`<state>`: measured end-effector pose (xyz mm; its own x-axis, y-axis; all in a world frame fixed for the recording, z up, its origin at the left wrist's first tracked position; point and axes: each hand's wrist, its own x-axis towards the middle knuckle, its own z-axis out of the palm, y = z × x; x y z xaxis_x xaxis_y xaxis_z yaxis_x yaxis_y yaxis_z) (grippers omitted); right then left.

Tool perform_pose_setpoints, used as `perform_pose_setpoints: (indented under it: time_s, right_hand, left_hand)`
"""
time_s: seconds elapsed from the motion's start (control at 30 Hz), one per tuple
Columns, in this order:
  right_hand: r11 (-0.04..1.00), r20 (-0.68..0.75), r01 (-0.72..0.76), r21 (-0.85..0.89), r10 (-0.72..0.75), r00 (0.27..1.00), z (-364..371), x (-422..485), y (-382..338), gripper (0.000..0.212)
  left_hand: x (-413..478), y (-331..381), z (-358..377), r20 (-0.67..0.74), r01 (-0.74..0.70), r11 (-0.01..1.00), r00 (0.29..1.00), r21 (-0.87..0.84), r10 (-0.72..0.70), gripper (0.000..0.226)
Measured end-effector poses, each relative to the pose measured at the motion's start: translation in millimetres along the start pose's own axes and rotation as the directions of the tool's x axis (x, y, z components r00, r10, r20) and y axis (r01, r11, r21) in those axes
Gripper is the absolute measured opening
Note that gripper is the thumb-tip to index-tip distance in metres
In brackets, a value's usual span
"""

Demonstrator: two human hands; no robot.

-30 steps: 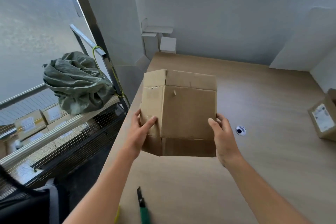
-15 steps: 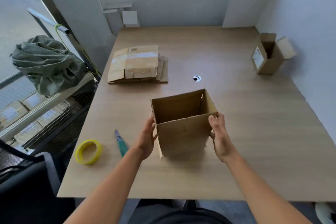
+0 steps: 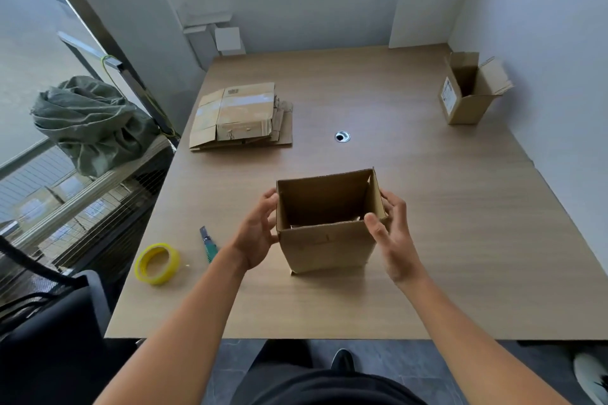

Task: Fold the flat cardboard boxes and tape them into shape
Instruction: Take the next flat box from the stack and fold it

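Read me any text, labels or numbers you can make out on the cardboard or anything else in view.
Nothing is legible.
White label on the open box at far right: printed, too small to read.
Small label on the flat cardboard stack: blurred.
Labels on the boxes under the rack at left: blurred.
On the box in hand: no print shows.

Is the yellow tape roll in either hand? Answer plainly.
No: the yellow tape roll lies on the table beside the utility knife, while the left hand and right hand grip the open cardboard box.
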<state>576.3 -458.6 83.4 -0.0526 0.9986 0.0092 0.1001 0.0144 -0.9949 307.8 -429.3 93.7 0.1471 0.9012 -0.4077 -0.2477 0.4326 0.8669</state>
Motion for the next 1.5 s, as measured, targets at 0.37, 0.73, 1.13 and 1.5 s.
perform_pose_setpoints:
  time_s: [0.37,0.73,1.13,1.5]
  right_hand:
    - [0.989,0.088,0.086,-0.123,-0.075,0.993,-3,23,-10,0.061]
    - [0.910,0.285,0.202,-0.363,-0.098,0.954,-26,32,12,0.062]
    - [0.994,0.292,-0.080,0.073,0.055,0.955,-31,26,25,0.071]
    - [0.955,0.728,0.157,-0.252,0.080,0.681,-71,44,13,0.044]
  left_hand:
    - [50,43,33,-0.378,0.152,0.926,0.926,0.345,-0.011,0.011]
    - [44,36,53,-0.322,-0.010,0.975,0.943,0.222,0.083,0.057]
    - [18,4,23,-0.040,-0.028,0.997,0.999,0.075,0.031,0.064]
    - [28,23,24,-0.080,0.063,0.929,0.996,0.365,-0.036,0.060]
